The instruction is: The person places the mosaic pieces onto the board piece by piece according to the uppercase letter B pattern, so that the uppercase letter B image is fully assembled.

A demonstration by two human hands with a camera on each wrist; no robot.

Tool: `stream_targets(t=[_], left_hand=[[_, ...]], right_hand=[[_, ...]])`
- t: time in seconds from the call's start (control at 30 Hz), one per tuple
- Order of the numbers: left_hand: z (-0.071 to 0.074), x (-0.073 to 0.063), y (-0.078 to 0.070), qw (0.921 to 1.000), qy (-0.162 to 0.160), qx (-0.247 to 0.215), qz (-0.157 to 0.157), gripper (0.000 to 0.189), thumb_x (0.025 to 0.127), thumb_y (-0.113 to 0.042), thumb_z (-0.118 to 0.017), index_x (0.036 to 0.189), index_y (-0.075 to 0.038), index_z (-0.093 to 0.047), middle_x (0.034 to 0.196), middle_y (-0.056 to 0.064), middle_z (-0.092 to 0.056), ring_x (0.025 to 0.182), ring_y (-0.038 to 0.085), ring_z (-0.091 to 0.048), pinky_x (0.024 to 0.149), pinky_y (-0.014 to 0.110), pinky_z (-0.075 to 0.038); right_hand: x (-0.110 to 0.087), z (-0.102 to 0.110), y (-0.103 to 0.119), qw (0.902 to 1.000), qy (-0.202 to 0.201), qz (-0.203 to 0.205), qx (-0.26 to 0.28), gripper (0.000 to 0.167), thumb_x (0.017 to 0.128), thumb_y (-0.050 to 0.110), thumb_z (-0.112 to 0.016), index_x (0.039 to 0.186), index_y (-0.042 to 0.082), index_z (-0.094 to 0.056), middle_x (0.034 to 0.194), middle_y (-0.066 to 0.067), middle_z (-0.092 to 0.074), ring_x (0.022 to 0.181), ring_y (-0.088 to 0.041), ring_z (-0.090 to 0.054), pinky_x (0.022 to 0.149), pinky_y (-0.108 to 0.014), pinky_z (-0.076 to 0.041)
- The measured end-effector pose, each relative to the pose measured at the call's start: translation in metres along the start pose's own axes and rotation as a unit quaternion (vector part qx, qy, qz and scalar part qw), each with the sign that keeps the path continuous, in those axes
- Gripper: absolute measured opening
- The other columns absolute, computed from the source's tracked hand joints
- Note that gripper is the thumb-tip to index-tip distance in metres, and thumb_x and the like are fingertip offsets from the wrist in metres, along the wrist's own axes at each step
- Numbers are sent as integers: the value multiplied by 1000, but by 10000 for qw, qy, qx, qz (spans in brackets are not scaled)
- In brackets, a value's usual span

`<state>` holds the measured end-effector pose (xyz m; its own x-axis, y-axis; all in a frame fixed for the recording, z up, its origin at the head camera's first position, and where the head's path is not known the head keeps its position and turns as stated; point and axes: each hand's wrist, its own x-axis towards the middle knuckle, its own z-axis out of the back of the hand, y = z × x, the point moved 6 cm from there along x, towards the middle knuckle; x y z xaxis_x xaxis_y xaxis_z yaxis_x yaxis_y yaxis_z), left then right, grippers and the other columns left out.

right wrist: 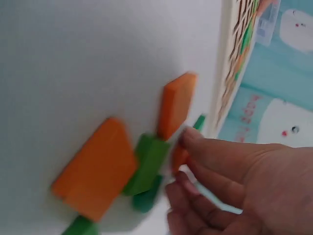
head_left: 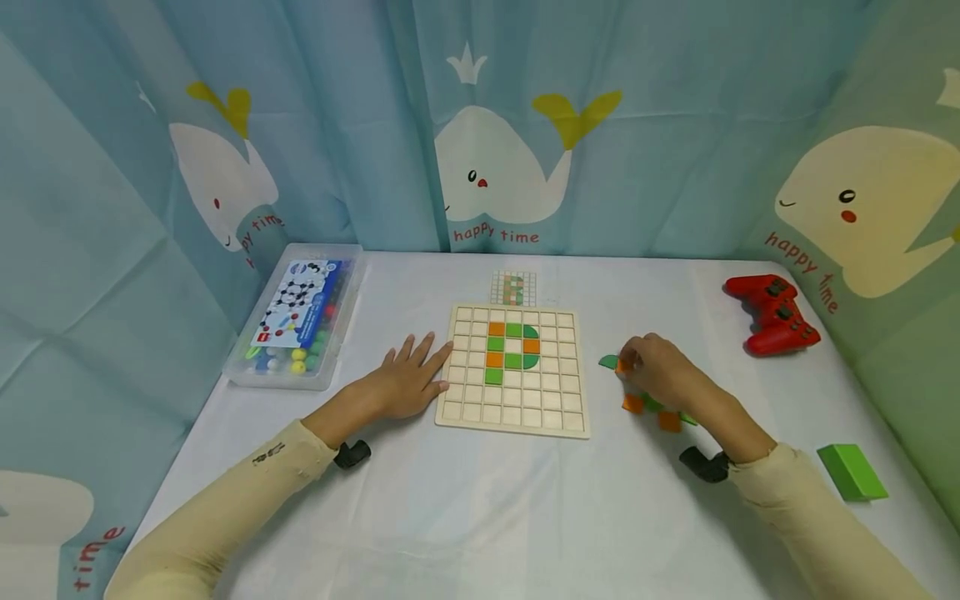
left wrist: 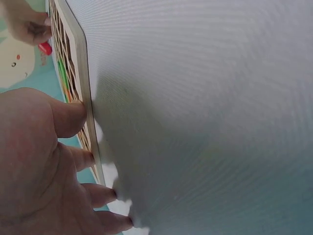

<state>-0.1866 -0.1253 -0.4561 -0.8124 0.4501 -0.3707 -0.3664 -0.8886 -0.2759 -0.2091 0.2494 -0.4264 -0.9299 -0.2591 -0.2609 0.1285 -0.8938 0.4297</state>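
Observation:
A wooden grid board (head_left: 507, 417) holds orange, light green and dark green tiles laid out like a letter P. My left hand (head_left: 405, 385) lies spread at its left edge, thumb and index finger touching the rim. To the right of the board, my right hand (head_left: 660, 371) pinches an orange tile (right wrist: 180, 157) between thumb and fingers. A dark green rounded tile (head_left: 608, 361) lies just left of those fingertips. Below the hand are loose orange tiles (head_left: 670, 422) and green tiles (right wrist: 146, 164), partly hidden by the hand in the head view.
Behind the board lies a small pattern card (head_left: 513, 288). A clear plastic case (head_left: 296, 317) of coloured beads stands at the left. On the right are a red game controller (head_left: 772, 315) and a green block (head_left: 852, 472). A whale-print curtain (head_left: 375, 125) surrounds the table.

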Motion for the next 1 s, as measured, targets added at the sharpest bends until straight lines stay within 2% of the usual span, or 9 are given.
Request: stream_targets(t=[0.1, 0.27, 0.47, 0.6, 0.7, 0.8, 1.0], left_hand=[[1, 0, -1, 10000, -15, -44, -13, 69, 115, -47, -36, 172, -20, -9, 177, 19, 1, 161, 49, 1, 126, 69, -11], [2, 0, -1, 10000, 32, -11, 14, 69, 115, -48, -35, 172, -22, -7, 177, 18, 2, 161, 48, 2, 126, 68, -10], [2, 1, 0, 10000, 5, 7, 45, 70, 115, -49, -35, 172, -22, -7, 177, 18, 2, 161, 48, 2, 126, 68, -11], [1, 3, 1, 10000, -12, 14, 38, 70, 114, -49, -35, 172, -22, -7, 177, 18, 2, 161, 48, 2, 127, 68, -10], [0, 3, 2, 10000, -17, 50, 40, 70, 114, -50, -34, 172, -23, -6, 177, 17, 2, 161, 48, 2, 127, 68, -11], [-1, 4, 2, 9999, -2, 95, 43, 70, 114, -51, -34, 172, -23, -6, 177, 17, 2, 161, 48, 2, 127, 68, -11], [-3, 5, 4, 9999, 13, 130, 42, 70, 114, -51, -33, 172, -23, -5, 177, 17, 2, 161, 48, 1, 127, 68, -12]], right_hand=[[5, 2, -6, 9996, -87, 178, 214, 30, 100, 5, -71, 125, -9, -63, 118, -28, -59, 103, -39, -58, 93, -54, -55], [9, 1, -20, 9973, -117, 369, 628, 30, 103, 5, -66, 130, -7, -62, 123, -25, -60, 110, -38, -56, 100, -58, -51], [10, 0, -26, 9965, -168, 511, 642, 29, 105, 9, -65, 131, -5, -62, 124, -24, -61, 110, -36, -54, 100, -56, -49], [12, 3, -25, 9968, -230, 453, 620, 32, 105, 11, -67, 132, -5, -63, 123, -24, -62, 109, -37, -55, 100, -56, -51], [12, 7, -18, 9961, -357, 464, 658, 32, 105, 8, -66, 132, -7, -62, 125, -27, -61, 110, -40, -54, 101, -59, -51], [12, 8, -1, 9945, -456, 572, 745, 30, 104, 5, -65, 132, -7, -63, 126, -28, -60, 114, -42, -54, 103, -61, -49], [15, -10, 44, 9895, -323, 1057, 932, 27, 104, 7, -68, 128, -4, -66, 125, -23, -61, 116, -39, -59, 104, -57, -50]])
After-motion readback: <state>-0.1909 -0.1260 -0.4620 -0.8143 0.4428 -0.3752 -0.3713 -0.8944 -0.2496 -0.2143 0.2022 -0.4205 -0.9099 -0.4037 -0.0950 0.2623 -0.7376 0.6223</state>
